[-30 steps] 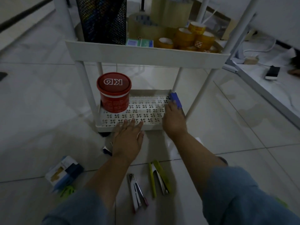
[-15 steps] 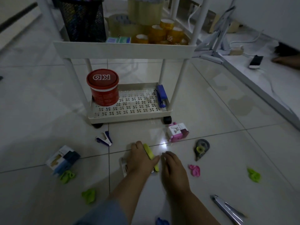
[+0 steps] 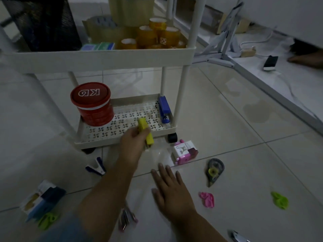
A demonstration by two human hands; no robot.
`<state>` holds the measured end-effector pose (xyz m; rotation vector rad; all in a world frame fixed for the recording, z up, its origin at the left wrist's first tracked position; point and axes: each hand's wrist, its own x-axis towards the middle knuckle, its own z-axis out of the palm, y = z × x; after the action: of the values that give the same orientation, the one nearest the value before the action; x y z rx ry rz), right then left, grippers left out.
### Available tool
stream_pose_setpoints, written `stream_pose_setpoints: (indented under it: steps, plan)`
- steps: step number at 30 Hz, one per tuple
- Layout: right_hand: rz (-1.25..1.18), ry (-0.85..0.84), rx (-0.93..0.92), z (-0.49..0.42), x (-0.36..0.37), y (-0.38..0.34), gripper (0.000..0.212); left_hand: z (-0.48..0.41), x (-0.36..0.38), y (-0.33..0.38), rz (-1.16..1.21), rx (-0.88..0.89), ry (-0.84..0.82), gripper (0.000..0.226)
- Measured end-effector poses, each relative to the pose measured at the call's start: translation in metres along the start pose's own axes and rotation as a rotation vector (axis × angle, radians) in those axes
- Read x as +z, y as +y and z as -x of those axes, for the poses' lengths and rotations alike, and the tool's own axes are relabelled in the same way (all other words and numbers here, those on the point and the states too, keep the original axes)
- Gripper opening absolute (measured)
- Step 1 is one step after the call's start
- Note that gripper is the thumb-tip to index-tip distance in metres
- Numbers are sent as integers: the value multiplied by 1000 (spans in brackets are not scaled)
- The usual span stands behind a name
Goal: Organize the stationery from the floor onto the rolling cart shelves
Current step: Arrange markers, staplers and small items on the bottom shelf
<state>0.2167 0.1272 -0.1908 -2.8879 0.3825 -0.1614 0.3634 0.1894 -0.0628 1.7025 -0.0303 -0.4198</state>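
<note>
The left hand [image 3: 133, 144] grips the yellow stapler [image 3: 146, 131] in curled fingers, over the near edge of the bottom shelf [image 3: 97, 143], left of the blue stapler [image 3: 164, 109]. The right hand [image 3: 172, 189] is flat, fingers spread. The yellow stapler is probably stiff, smooth and light, but hinged, so hold it across the middle.

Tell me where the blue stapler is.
In the head view, the blue stapler lies on the cart's bottom shelf, along its right edge, right of the red tin.
</note>
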Motion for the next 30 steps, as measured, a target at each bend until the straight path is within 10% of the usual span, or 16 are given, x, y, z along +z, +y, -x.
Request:
stream_pose_setpoints:
  steps: [30]
  plan:
    - [-77,-27,13,-1,-4,1,58,-109,85,7,-301,136,-213,67]
